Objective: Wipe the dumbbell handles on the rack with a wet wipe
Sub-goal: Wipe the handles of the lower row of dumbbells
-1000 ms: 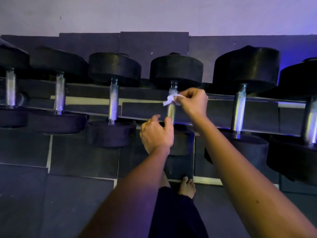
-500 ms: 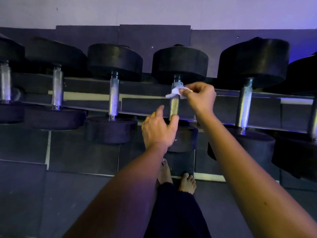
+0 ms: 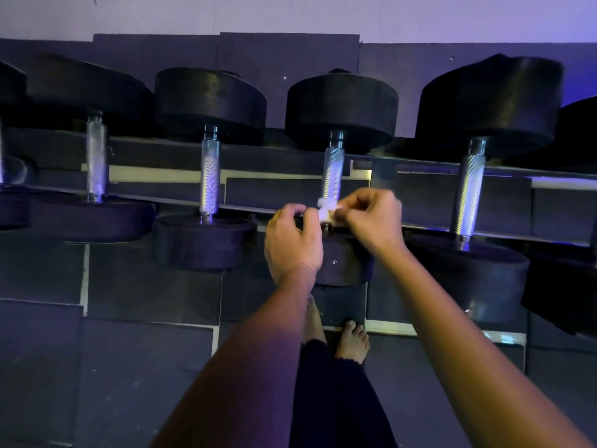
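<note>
Several black dumbbells lie across a dark rack (image 3: 420,171), their knurled metal handles pointing toward me. The middle dumbbell's handle (image 3: 332,171) is bare along its upper part. At its near end a small crumpled white wet wipe (image 3: 324,212) sits between both hands. My right hand (image 3: 371,218) pinches the wipe from the right with curled fingers. My left hand (image 3: 292,242) has its fingers curled at the wipe's left side and appears to pinch it too. The handle's near end is hidden behind the wipe and hands.
Neighbouring handles stand to the left (image 3: 210,176) and right (image 3: 470,192), with more dumbbells beyond on both sides. Dark floor mats (image 3: 129,367) with pale seams cover the ground below. My bare feet (image 3: 350,341) stand just under the rack. A pale wall runs above.
My right hand slid the wipe down the middle handle from its far end to its near end. My left hand left the handle's lower part and closed in on the wipe.
</note>
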